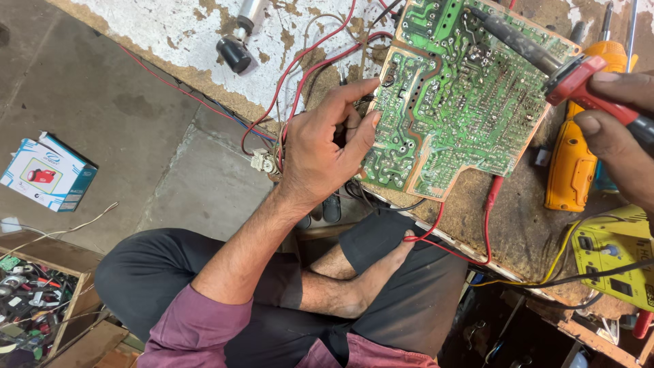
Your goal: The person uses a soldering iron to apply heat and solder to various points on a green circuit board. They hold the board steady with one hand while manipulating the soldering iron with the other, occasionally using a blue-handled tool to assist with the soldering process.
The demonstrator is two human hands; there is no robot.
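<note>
A green circuit board (pixel 456 102) lies solder side up on a worn workbench (pixel 511 225). My left hand (pixel 327 146) grips the board's left edge, thumb and fingers on it. My right hand (pixel 616 123) at the right edge holds a soldering iron (pixel 545 58) with a red handle; its dark shaft reaches up-left over the board's top part. Red wires (pixel 300 75) run from the board's left side across the bench.
A yellow power drill (pixel 575 157) lies right of the board, a yellow meter (pixel 613 255) below it. A dark cylindrical tool (pixel 238 44) rests at the top. On the floor sit a small box (pixel 46 174) and a crate of parts (pixel 30 303). My legs are crossed below.
</note>
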